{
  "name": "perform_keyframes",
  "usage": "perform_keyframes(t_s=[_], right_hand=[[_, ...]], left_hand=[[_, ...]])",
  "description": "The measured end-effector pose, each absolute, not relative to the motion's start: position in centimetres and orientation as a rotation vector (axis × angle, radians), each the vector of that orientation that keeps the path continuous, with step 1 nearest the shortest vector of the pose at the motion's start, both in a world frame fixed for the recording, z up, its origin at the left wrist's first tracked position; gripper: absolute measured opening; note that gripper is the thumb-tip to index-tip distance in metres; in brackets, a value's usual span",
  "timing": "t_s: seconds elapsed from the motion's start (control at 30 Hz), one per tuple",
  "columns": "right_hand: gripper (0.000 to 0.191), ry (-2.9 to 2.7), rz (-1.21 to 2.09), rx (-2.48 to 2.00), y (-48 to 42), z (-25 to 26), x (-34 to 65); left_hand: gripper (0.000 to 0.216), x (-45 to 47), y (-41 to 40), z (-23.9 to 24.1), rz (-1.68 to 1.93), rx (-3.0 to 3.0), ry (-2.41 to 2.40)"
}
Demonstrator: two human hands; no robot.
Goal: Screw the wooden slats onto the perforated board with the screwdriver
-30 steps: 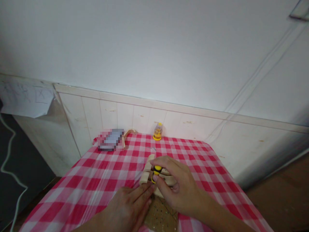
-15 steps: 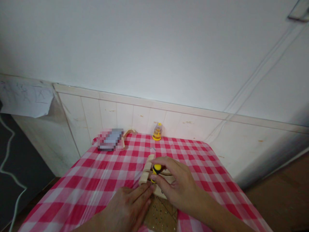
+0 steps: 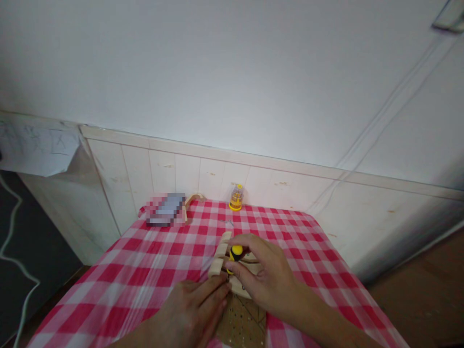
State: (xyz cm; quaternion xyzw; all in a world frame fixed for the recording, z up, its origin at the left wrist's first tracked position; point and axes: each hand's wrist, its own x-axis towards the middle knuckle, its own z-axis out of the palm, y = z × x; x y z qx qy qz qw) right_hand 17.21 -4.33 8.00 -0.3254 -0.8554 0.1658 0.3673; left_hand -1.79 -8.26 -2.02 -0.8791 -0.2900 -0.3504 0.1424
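Observation:
My right hand (image 3: 266,273) is closed round a small yellow and black screwdriver (image 3: 237,252), held upright over a light wooden piece. Its tip is hidden by fingers. The wooden assembly (image 3: 216,267) has a curved, segmented edge on the left and a flat part with dark slots on the right. At its near-left corner my left hand (image 3: 195,302) grips it, fingers pressed together close to the screwdriver's lower end. Under the assembly's near end lies a brown board (image 3: 242,319) dotted with small holes or bits of metal.
A red-and-white checked cloth (image 3: 145,275) covers the table. At the back stand a yellow-capped clear container (image 3: 236,198) and, leftward, a blurred-out phone-like object (image 3: 166,210) beside a curved wooden piece (image 3: 192,200). Small metal pieces (image 3: 227,222) lie near the container. A panelled wall (image 3: 210,169) rises behind.
Very little differs: the screwdriver and my right fingers have shifted slightly, and the left fingertips have moved a touch. The wooden assembly stays in place.

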Motion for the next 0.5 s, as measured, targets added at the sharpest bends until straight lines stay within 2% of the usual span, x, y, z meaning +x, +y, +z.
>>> perform_keyframes(t_s=[0.17, 0.5], right_hand=[[0.021, -2.176, 0.407, -0.802, -4.28, 7.78, 17.19], [0.022, -2.171, 0.403, -0.833, -4.27, 7.96, 17.01]], left_hand=[[0.022, -1.76, -8.48, -1.77, -1.102, -2.5, -0.84], [0.026, -1.71, -8.2, -2.04, -1.09, -2.528, -0.813]])
